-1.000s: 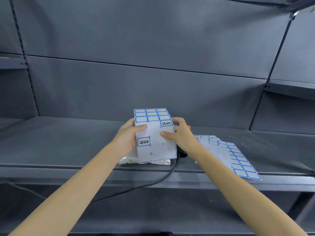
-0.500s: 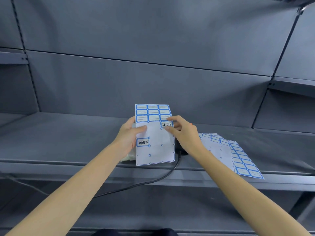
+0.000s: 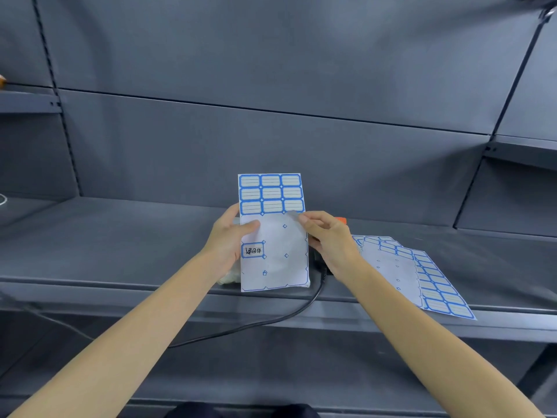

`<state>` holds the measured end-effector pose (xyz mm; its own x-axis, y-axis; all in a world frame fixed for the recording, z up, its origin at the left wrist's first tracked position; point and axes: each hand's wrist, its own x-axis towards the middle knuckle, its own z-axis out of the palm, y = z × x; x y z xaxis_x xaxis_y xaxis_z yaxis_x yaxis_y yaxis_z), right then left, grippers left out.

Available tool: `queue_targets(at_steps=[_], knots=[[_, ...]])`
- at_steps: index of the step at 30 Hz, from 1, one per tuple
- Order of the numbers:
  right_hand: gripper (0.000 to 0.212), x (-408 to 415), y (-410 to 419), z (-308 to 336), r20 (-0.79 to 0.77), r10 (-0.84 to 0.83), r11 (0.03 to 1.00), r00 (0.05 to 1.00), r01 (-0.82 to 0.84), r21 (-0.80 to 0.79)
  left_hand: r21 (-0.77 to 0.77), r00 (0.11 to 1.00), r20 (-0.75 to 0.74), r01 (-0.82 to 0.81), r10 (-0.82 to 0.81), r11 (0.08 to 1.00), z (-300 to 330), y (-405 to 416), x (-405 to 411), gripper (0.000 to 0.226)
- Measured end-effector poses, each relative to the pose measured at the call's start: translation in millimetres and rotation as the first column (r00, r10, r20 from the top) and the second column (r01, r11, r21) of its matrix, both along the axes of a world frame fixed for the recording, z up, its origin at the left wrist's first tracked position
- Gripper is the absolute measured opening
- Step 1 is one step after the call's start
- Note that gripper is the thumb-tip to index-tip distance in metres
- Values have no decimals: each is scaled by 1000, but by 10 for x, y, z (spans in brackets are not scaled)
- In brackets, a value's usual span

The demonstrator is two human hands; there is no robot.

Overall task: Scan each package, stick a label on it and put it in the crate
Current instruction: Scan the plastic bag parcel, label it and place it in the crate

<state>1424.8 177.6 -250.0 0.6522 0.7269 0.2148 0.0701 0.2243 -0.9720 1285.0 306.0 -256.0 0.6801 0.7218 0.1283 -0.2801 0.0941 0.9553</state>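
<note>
Left hand [image 3: 229, 240] grips label sheet [image 3: 272, 233] upright, thumb across its front. Right hand [image 3: 330, 240] beside its right edge, fingers [image 3: 304, 219] pinching a peeled label [image 3: 291, 215].

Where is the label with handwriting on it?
In the head view, the written label sits on the left edge of the sheet held upright mid-frame, just below the left hand's thumb.
</note>
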Motion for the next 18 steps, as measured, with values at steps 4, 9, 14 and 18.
queue_targets(at_steps=[4, 9, 14, 18], knots=[[5, -12, 25, -29, 28, 0, 1000, 1000, 0, 8, -14, 1000, 12, -15, 15, 1000, 11, -6, -12, 42], [8, -43, 40, -24, 140, -53, 999, 989, 51, 16, -19, 999, 1, -47, 47, 999, 10, 6, -23, 38], [8, -51, 67, -30, -84, 72, 995, 994, -66, 78, -60, 998, 18, -52, 53, 997, -10, -15, -32, 39], [11, -32, 51, -25, -244, 187, 980, 951, -163, 115, -84, 997, 40, -62, 66, 995, -18, -22, -49, 36]])
